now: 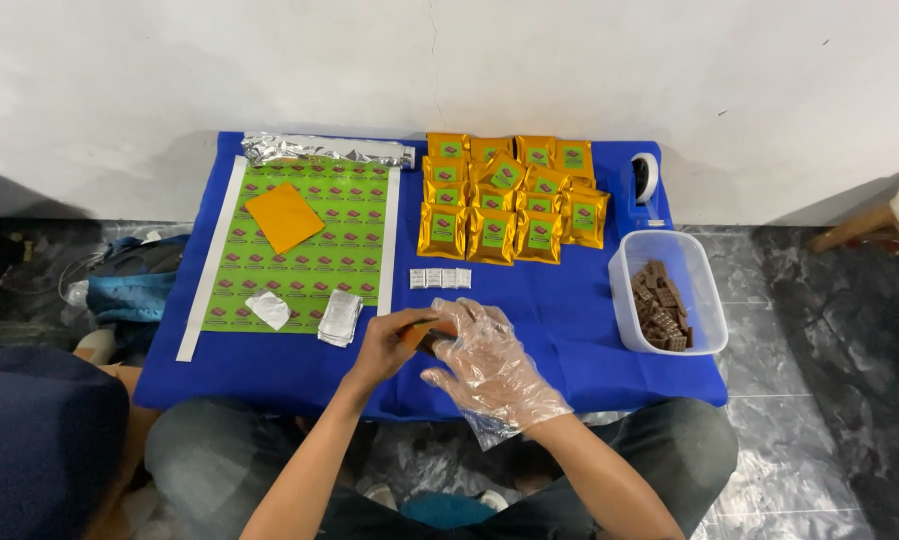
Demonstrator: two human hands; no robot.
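The left hand (pixel 394 345) has its grip closed on an orange pouch (pixel 421 332) over the blue cloth (pixel 569 330), while the gloved right hand (pixel 484 365) pinches a dark brown piece at the pouch mouth. Filling looks to be the step in hand. The next move calls for keeping the mouth open; more pieces wait in the clear tub (pixel 714 300)

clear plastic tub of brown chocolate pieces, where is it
The clear plastic tub sits at the blue cloth's right edge, below the tape dispenser, right of the gloved right hand.
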